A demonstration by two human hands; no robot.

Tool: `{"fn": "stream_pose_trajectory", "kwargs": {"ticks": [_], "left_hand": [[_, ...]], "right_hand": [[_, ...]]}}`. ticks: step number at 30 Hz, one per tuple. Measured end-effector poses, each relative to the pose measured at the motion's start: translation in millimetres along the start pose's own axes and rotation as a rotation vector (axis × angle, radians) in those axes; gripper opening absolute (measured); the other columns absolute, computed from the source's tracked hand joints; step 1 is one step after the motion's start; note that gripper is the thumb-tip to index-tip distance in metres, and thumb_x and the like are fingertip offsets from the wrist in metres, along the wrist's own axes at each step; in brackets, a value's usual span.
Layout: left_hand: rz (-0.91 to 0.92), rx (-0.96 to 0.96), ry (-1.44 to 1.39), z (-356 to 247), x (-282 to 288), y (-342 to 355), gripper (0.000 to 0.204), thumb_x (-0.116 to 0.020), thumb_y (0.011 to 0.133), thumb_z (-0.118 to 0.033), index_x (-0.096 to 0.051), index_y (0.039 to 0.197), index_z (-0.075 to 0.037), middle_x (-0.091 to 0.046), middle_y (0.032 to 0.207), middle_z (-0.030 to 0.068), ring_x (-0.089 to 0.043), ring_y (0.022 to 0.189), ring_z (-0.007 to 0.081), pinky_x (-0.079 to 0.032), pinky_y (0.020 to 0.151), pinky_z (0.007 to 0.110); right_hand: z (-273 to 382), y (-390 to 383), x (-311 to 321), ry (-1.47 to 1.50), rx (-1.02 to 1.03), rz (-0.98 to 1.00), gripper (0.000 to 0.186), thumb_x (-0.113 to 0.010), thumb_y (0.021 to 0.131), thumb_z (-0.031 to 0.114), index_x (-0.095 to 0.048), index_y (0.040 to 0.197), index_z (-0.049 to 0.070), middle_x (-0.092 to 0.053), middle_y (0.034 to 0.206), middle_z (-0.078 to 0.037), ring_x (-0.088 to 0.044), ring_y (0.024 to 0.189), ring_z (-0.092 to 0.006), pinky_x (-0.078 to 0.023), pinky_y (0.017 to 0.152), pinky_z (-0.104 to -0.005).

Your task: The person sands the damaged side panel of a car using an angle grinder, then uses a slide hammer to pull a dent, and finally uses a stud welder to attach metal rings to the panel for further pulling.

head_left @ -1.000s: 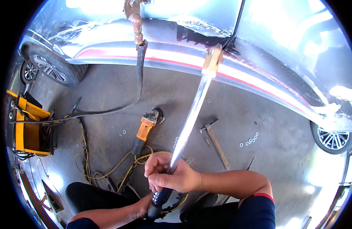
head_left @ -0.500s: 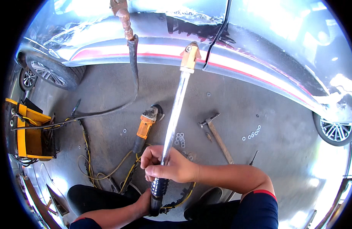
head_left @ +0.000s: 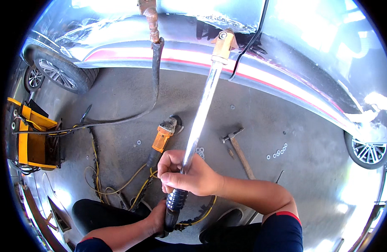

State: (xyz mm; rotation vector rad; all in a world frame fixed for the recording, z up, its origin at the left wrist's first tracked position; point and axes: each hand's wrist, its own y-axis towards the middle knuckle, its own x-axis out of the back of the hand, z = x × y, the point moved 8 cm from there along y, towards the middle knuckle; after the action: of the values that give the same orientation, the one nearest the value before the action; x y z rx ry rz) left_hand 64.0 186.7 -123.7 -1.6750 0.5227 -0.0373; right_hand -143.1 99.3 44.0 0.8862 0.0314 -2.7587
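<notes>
A slide-hammer dent puller has a long chrome rod (head_left: 204,101), a brass-coloured head (head_left: 223,44) and a black ribbed grip (head_left: 176,199). My right hand (head_left: 189,173) is closed round the rod just above this grip. Lower down, my left hand (head_left: 159,216) wraps the black handle end, its fingers partly hidden. The head appears in front of the scraped lower panel of the car (head_left: 176,29), left of the door seam; I cannot tell whether it touches. A copper-coloured clamp (head_left: 152,23) with a thick black cable (head_left: 156,71) hangs against the panel farther left.
On the floor lie an orange angle grinder (head_left: 162,138), a wooden-handled hammer (head_left: 240,157), a thin rod-like tool (head_left: 280,176) and several washers (head_left: 278,152). Yellow and black cords (head_left: 97,164) run near my left leg. A yellow and black machine (head_left: 32,138) stands at left.
The puller's head has risen from the red-and-white stripe to the darker panel above it, with both hands still holding the tool. The view has also shifted slightly.
</notes>
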Motion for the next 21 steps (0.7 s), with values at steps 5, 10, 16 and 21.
{"fn": "stream_pose_trajectory", "kwargs": {"ticks": [5, 10, 16, 21], "left_hand": [[-0.002, -0.054, 0.003, -9.3, -7.4, -1.0, 0.021, -0.046, 0.098, -0.030, -0.060, 0.100, -0.015, -0.059, 0.079, -0.0003, -0.056, 0.067, 0.0135, -0.045, 0.058, 0.031], [0.006, -0.061, 0.002, -13.5, -10.5, -4.2, 0.019, -0.047, 0.098, -0.028, -0.059, 0.103, -0.014, -0.059, 0.080, 0.0000, -0.056, 0.066, 0.0133, -0.045, 0.056, 0.030], [0.010, -0.074, 0.016, -15.6, -8.6, -6.8, 0.021, -0.046, 0.099, -0.029, -0.060, 0.103, -0.014, -0.059, 0.082, 0.0012, -0.058, 0.066, 0.0137, -0.046, 0.055, 0.030], [-0.005, -0.094, 0.014, -17.3, -9.7, -5.7, 0.025, -0.043, 0.100, -0.030, -0.060, 0.101, -0.012, -0.059, 0.082, 0.0029, -0.059, 0.068, 0.0150, -0.048, 0.056, 0.032]], "right_hand": [[3.2, 0.8, 5.4, -0.016, 0.006, -0.041, 0.010, -0.063, 0.095, 0.008, -0.056, 0.099, 0.001, -0.061, 0.081, -0.005, -0.065, 0.075, -0.0137, -0.053, 0.071, -0.0301], [2.6, 5.2, 2.8, -0.013, -0.008, -0.030, 0.010, -0.063, 0.095, 0.009, -0.056, 0.099, 0.001, -0.061, 0.079, -0.005, -0.065, 0.074, -0.0135, -0.052, 0.070, -0.0290], [2.3, 9.2, 1.0, -0.015, -0.010, -0.022, 0.010, -0.062, 0.096, 0.010, -0.056, 0.098, 0.001, -0.062, 0.078, -0.004, -0.066, 0.075, -0.0135, -0.052, 0.069, -0.0284], [0.0, 6.4, 4.3, -0.025, -0.007, -0.026, 0.009, -0.062, 0.096, 0.009, -0.056, 0.099, 0.002, -0.062, 0.079, -0.005, -0.066, 0.076, -0.0144, -0.052, 0.071, -0.0297]]}}
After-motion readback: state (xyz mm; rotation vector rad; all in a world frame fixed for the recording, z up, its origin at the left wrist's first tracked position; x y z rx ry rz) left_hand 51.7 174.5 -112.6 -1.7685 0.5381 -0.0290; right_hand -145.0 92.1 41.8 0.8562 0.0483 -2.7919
